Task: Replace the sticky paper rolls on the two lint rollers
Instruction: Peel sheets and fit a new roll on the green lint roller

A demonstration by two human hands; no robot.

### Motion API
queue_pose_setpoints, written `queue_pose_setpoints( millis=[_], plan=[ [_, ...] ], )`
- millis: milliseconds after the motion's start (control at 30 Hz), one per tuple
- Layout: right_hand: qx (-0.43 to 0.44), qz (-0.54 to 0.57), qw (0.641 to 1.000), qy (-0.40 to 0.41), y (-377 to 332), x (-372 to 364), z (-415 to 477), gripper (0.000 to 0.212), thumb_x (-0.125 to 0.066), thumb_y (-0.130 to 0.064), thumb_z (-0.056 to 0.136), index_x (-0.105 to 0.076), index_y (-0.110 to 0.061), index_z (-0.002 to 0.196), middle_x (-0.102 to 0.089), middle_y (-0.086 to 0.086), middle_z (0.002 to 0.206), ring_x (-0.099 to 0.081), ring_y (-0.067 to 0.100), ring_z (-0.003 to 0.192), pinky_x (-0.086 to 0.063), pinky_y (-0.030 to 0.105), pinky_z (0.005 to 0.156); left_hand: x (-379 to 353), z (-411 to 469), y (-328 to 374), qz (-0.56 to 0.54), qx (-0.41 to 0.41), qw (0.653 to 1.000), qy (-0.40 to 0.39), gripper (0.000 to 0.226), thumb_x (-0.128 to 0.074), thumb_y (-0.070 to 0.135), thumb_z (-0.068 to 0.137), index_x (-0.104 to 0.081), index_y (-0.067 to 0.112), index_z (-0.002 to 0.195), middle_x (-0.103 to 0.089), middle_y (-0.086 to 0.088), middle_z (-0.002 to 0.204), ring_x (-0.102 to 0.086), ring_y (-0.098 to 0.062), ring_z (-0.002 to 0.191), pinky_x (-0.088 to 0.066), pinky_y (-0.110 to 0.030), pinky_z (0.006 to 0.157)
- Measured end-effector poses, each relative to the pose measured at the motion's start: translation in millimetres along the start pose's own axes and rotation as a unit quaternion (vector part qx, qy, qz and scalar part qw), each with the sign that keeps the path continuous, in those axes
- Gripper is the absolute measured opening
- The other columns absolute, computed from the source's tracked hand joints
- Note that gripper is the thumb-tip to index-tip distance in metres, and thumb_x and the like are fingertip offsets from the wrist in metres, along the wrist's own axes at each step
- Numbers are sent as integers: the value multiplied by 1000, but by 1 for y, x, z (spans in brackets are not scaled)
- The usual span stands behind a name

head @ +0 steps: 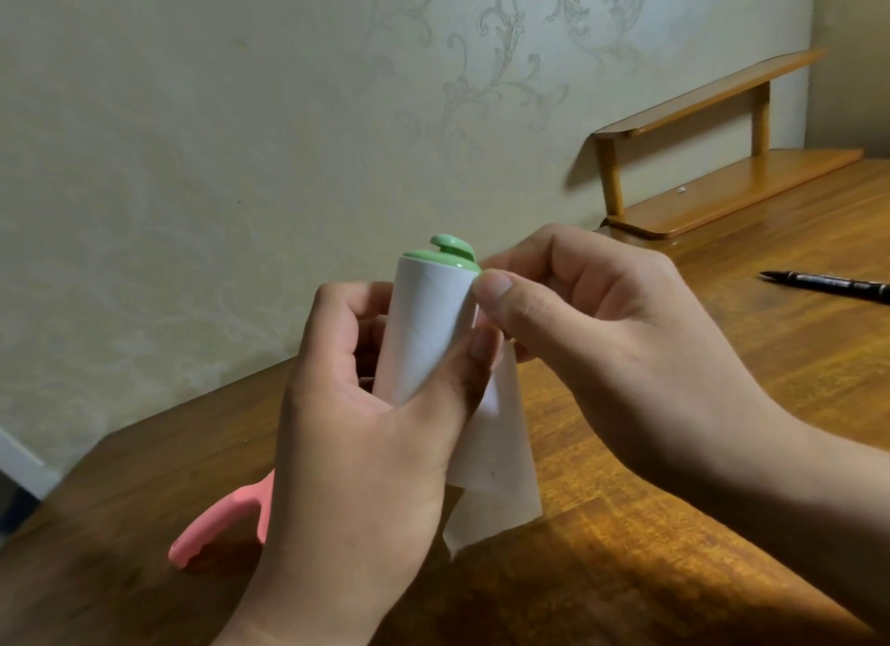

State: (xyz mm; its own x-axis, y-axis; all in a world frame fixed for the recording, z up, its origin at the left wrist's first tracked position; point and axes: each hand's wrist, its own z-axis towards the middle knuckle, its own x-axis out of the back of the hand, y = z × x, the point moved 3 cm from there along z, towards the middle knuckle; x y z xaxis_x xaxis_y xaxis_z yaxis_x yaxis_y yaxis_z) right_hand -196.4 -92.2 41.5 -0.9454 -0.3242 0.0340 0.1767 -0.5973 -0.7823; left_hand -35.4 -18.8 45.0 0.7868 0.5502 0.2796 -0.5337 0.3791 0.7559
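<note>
Over the table point(674, 452), my left hand point(356, 452) grips the white roll point(424, 318) upright, green cap point(450, 250) up, while my right hand point(602, 318) pinches its sheet point(496, 477).

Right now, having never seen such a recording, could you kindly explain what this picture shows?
There is no machine: a person works with two bare hands, filmed by one camera worn on their head, looking forward and down. The left hand grips a white paper roll seated on a green lint roller. The right hand pinches a loose sheet hanging from that roll. On the wooden table lie a pink roller handle, partly hidden behind the left hand, and a black pen; a small wooden shelf stands at the back.
</note>
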Motion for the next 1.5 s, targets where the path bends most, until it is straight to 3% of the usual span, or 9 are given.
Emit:
queue_pose_setpoints(
  millis=[100, 233, 400, 500, 600, 700, 833, 1100, 1500],
  plan=[
    [7, 1, 1000, 3, -1, 0, 0, 14, -68, -36, 97, -76, -26, 94, -82, -11, 81, -78, 17, 79, -63, 39, 71, 0, 0, -1, -23, 13, 1000, -7, 51, -89, 74, 76, -68, 51, 117, -79, 9, 114, -82, -22, 104, -71, -42, 69],
    [5, -12, 1000, 12, 0, 0, -1, 15, -70, -41, 98, -75, -28, 92, -81, -12, 81, -77, 5, 77, -61, 22, 66, -1, -1, -2, -13, 3, 1000, -10, 59, -85, 80, 73, -67, 49, 121, -78, 10, 113, -81, -17, 103, -70, -36, 66],
    [-16, -18, 1000, 8, 1, 0, 1, 18, -66, -42, 96, -75, -28, 91, -82, -5, 87, -79, 13, 82, -67, 39, 75, -1, 1, -9, -29, 3, 999, -13, 54, -89, 74, 77, -68, 50, 120, -79, 10, 113, -82, -17, 102, -69, -34, 65],
    [-48, 18, 999, 15, 7, 0, 4, 23, -64, -39, 93, -77, -21, 90, -81, 2, 89, -77, 24, 89, -62, 58, 86, -4, 2, -16, -102, 47, 993, -23, 49, -90, 70, 79, -74, 43, 116, -82, 0, 113, -83, -27, 103, -68, -47, 77],
    [-96, 46, 994, -26, 15, -2, 6, 38, -67, -58, 87, -76, -22, 97, -81, 4, 92, -76, 30, 93, -61, 63, 90, -3, 3, -21, -158, 94, 983, -26, 49, -92, 68, 78, -76, 36, 112, -83, -8, 112, -84, -32, 102, -66, -50, 82],
    [-144, 102, 979, -103, 22, -7, 6, 40, -76, -62, 83, -76, -25, 97, -81, 4, 94, -77, 19, 84, -61, 38, 76, 0, 5, -22, -196, 127, 972, -34, 42, -91, 58, 82, -75, 34, 113, -83, -11, 112, -85, -35, 99, -67, -47, 78],
    [-161, 196, 952, -173, 22, -13, 7, 26, -79, -43, 85, -77, -17, 84, -79, 3, 82, -74, 10, 73, -57, 18, 64, 3, 7, -22, -216, 159, 962, -44, 45, -91, 55, 80, -74, 31, 114, -81, -17, 113, -83, -33, 94, -66, -43, 75],
    [-113, 213, 954, -179, 18, -9, 10, 14, -77, -28, 85, -74, -17, 78, -72, 4, 76, -66, 12, 72, -53, 19, 65, 2, 16, -22, -319, 178, 921, -135, 66, -76, 44, 91, -67, -1, 139, -74, -23, 118, -72, -32, 104, -62, -38, 87],
    [-117, 163, 956, -213, 17, -13, 7, 16, -73, -34, 89, -73, -26, 76, -71, 1, 79, -66, 11, 75, -53, 20, 66, 6, 18, -46, -299, 169, 926, -158, 68, -52, 59, 111, -71, -1, 138, -77, -26, 131, -76, -33, 121, -62, -40, 100]
  ],
)
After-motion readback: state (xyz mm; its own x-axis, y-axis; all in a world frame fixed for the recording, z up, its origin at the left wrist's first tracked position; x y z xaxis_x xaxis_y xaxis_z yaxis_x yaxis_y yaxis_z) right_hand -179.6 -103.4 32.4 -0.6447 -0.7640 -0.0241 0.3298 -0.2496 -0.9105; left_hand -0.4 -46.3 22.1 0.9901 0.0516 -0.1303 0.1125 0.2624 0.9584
